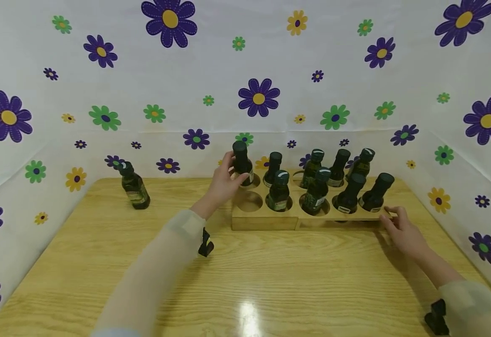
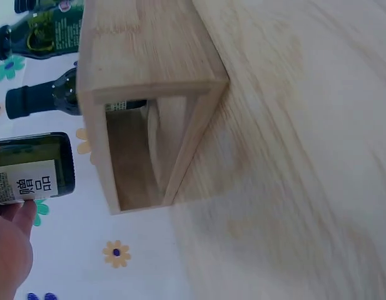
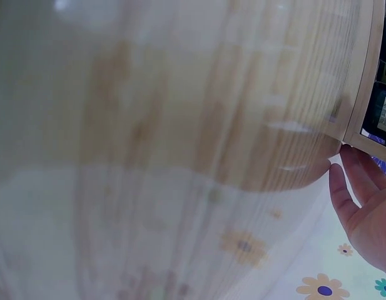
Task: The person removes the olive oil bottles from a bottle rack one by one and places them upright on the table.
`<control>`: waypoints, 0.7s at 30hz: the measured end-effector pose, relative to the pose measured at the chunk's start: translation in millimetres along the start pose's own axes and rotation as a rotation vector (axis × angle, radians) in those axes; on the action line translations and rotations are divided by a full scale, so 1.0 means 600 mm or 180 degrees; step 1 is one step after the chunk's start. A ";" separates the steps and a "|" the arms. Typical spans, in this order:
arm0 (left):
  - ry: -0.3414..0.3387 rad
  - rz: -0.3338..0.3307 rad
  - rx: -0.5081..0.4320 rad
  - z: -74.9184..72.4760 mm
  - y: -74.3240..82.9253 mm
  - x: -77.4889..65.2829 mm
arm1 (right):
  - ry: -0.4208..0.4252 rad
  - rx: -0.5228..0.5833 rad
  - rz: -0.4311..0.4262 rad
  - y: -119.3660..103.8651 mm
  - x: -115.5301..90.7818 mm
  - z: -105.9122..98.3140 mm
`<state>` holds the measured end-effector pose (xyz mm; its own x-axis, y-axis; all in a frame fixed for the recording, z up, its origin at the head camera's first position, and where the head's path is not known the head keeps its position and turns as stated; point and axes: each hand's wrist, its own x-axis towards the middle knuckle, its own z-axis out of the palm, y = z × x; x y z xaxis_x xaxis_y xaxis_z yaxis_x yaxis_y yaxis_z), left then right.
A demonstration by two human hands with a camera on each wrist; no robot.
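My left hand (image 1: 224,183) grips a dark green glass bottle (image 1: 241,157) with a black cap, upright over the back left hole of a wooden bottle rack (image 1: 264,223). In the left wrist view this bottle (image 2: 33,172) shows a white label, and its base is just clear of the rack's top. At the rack's right front corner, the fingers of my right hand (image 1: 406,236) touch the wood; the right wrist view shows them fairly straight. Several similar bottles (image 1: 278,194) stand in the rack's two rows, some leaning. The front left hole (image 1: 249,201) holds no bottle.
Another dark bottle (image 1: 135,189) stands on the wooden table (image 1: 271,281) at the far left, apart from the rack. A white cloth (image 1: 212,75) with printed flowers hangs behind and along both sides. The rack's left end (image 2: 139,156) is an open frame.
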<state>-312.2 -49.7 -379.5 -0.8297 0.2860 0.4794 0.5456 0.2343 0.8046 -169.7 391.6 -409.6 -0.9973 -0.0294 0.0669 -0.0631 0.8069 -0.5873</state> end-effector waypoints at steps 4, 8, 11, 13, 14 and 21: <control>-0.0052 0.0038 0.0072 -0.023 0.017 -0.010 | 0.0021 -0.0005 -0.0019 0.002 -0.003 0.001; -0.0109 -0.0038 0.0130 -0.052 0.023 -0.032 | 0.0018 0.0007 -0.0012 0.002 -0.003 0.001; -0.0097 -0.0113 0.0119 -0.074 0.022 -0.050 | -0.0008 0.0015 -0.0006 0.001 -0.003 0.002; -0.0066 -0.0183 0.0084 -0.090 0.018 -0.062 | -0.0017 0.0010 -0.0006 0.001 -0.002 0.002; -0.0039 -0.0228 0.0069 -0.097 0.015 -0.068 | -0.0017 0.0004 -0.0009 0.002 -0.002 0.002; 0.0222 -0.0516 0.0070 -0.146 -0.015 -0.107 | -0.0013 -0.0008 -0.0034 0.002 -0.001 0.002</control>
<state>-274.3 -151.8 -386.7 -0.9127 0.1780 0.3677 0.4059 0.2925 0.8658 -169.0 391.8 -411.4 -0.9967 -0.0404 0.0700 -0.0738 0.8080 -0.5845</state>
